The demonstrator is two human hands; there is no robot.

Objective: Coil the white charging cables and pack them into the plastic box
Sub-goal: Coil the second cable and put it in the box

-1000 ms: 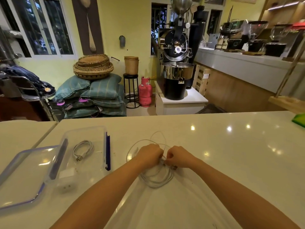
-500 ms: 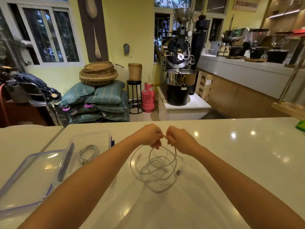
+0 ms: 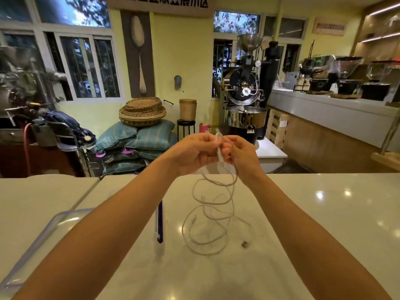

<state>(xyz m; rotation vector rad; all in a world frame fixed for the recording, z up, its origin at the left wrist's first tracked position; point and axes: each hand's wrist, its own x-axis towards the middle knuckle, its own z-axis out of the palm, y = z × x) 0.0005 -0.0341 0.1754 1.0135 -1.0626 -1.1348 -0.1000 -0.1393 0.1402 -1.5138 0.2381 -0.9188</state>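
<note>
The left hand (image 3: 194, 152) and right hand (image 3: 242, 154) are held close together above the middle of the worktop (image 3: 324, 213), each pinching the white cable (image 3: 213, 204) with curled fingers. Its loose loops hang down onto the worktop, the USB plug (image 3: 245, 244) lying beside them. The plastic box (image 3: 159, 221) sits toward the left edge, mostly hidden behind the left forearm

Plastic box (image 3: 159, 224) mostly behind the left forearm (image 3: 104, 245) — its lid (image 3: 43, 234) cut off at the left edge
</note>
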